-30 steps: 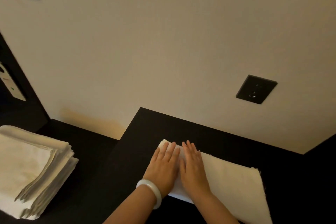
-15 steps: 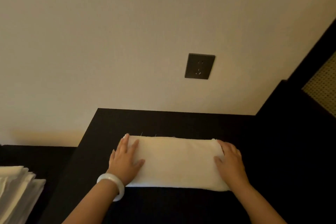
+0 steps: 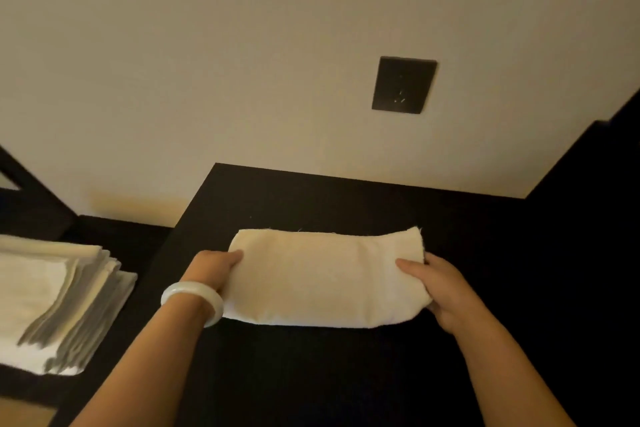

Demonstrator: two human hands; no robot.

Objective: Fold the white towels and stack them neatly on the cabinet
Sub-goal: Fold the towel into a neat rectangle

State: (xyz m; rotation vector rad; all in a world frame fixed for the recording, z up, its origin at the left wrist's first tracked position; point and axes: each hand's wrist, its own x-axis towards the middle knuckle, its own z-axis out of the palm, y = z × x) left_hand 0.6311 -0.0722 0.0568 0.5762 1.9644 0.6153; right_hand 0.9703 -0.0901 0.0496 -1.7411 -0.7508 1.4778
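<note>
A white towel (image 3: 322, 279), folded into a long strip, lies across the black cabinet top (image 3: 311, 378). My left hand (image 3: 211, 270), with a white bangle at the wrist, grips the towel's left end, thumb on top and fingers hidden underneath. My right hand (image 3: 440, 288) grips the right end the same way, thumb over the cloth. A stack of folded white towels (image 3: 52, 302) sits on a lower dark surface at the left.
A cream wall rises right behind the cabinet, carrying a dark wall socket (image 3: 403, 85). Dark furniture (image 3: 588, 218) closes in the right side. A dark panel (image 3: 24, 198) stands at the far left behind the stack.
Both hands lay flat together on the towel's left part, then slid apart to its ends. Now each hand has curled round an end. The camera view has swung meanwhile.
</note>
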